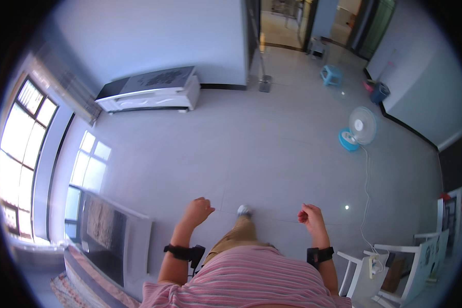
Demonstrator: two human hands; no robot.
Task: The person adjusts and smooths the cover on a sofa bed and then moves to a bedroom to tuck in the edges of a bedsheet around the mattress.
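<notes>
My left hand [197, 212] hangs in the air in front of my body, its fingers curled in and nothing seen in them. Level with it on the other side, my right hand [310, 218] is also loosely curled, with no object showing. Neither hand touches anything. Black straps with small devices, one on the left forearm [184, 253] and one on the right forearm [320, 255], sit below the wrists. Between the hands, one shoe [244, 210] stands forward on the grey tiled floor [231, 154].
A low TV cabinet [150, 90] stands against the far wall. On the right, an electric fan [362, 125] trails a white cord [367, 184] toward a white chair [354, 258]. A glass-topped table [138, 246] is at left. Farther off are a blue stool [331, 75] and a mop [265, 82].
</notes>
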